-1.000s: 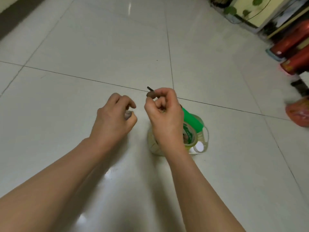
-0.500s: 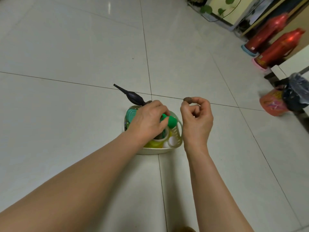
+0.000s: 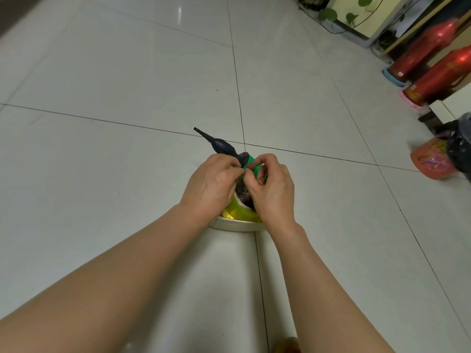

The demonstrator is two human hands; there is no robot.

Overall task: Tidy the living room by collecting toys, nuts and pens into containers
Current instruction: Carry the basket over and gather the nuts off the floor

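**A:** Where are the hands compared with half a second back?

**B:** Both have closed in over the small white plastic basket (image 3: 235, 224) on the pale tiled floor (image 3: 127, 85). Before, only the left hand (image 3: 212, 186) was over it, and the right hand (image 3: 274, 191) was held off to the right side, pinching a small brown nut in the air. Now the right hand has come across and sits over the basket's right half, its knuckles almost meeting the left hand's.

**A:** And the nut?

**B:** I can't pick it out any more. The right thumb and forefinger are curled together above a small open-topped white cup holding dark brown pieces (image 3: 245, 197) inside the basket, but whether anything is between them, I cannot tell.

**A:** The left fingers?

**B:** Bent inward and bunched at the tips, against something green; what they hold, if anything, is hidden.

**A:** What else is in the basket?

**B:** A black rubber bulb blower with a long tapered nozzle (image 3: 221, 146) sticks out of the far side, pointing up and left, as it did earlier. A green plastic piece (image 3: 251, 159) shows between the hands, and crumpled yellow material (image 3: 235, 214) lies along the near rim.

**A:** Around the room?

**B:** Two red thermos flasks (image 3: 438, 72) lean at the right, with a red-orange plastic bag (image 3: 430, 161) nearer.
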